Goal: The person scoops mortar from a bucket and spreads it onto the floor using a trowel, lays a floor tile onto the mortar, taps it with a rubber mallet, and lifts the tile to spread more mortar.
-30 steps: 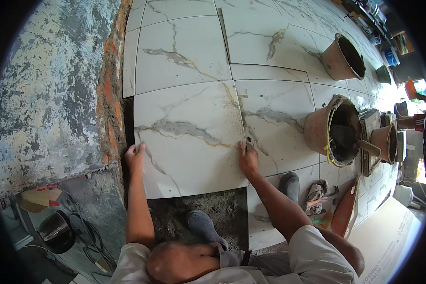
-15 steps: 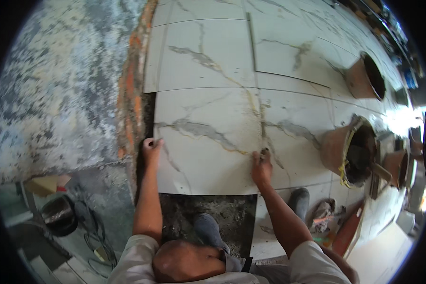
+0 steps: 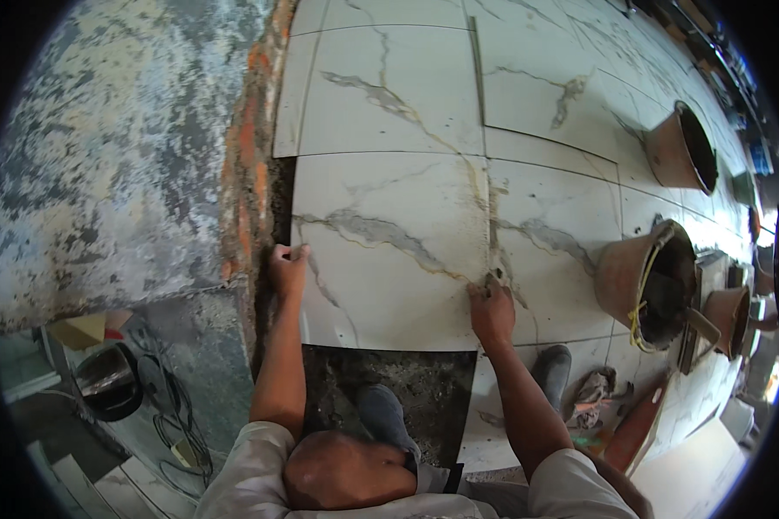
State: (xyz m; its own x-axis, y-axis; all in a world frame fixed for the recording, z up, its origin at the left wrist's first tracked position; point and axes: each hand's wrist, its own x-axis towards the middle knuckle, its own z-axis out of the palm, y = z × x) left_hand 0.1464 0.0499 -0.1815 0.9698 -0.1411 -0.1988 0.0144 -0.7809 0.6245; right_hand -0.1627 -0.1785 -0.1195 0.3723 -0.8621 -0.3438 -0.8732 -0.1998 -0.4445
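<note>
A large white marble-patterned tile [image 3: 381, 259] with grey and golden veins lies in front of me. My left hand [image 3: 289, 270] is closed at its left edge, beside the dark gap along the wall. At the opposite edge, my right hand [image 3: 493, 313] rests over the seam with the neighbouring tile [image 3: 550, 216]. Its fingers are bent together, and a small dark piece shows at the fingertips, too small to name. Nearer to me, rough dark bedding [image 3: 337, 381] lies exposed below the tile's front edge.
Mortar-stained buckets [image 3: 619, 272] stand on the tiles to the right, one with a tool handle [image 3: 701, 326] sticking out. Another bucket [image 3: 666, 151] is farther back. A crumpled rag [image 3: 594, 394] lies near my right boot [image 3: 551, 376]. A peeling wall [image 3: 121, 173] borders the left side; cables [image 3: 177, 424] lie below it.
The whole view has shifted slightly, so the scene sits a little farther right. Both hands stay at the same edges of the tile.
</note>
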